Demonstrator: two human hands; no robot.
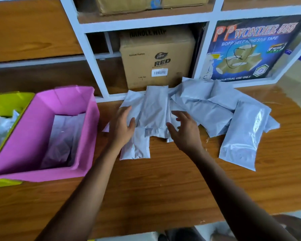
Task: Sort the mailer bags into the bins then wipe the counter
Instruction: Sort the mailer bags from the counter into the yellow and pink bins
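Several grey mailer bags (205, 105) lie in a loose pile on the wooden counter (163, 180), against the shelf. A narrow bag (155, 108) lies in the pile's middle. My left hand (122, 127) rests open on the bags at its left side. My right hand (184, 129) hovers open just to its right, fingers spread, holding nothing. A long bag (241, 136) lies at the right end. The pink bin (33, 153) at the left holds some grey bags (64, 136). The yellow-green bin (5, 103) at the far left also holds some.
White shelving (87, 49) stands behind the counter, with a brown cardboard box (156, 61) and a blue adhesive-tape carton (247, 49) in it. The counter's front edge runs along the bottom, with floor below.
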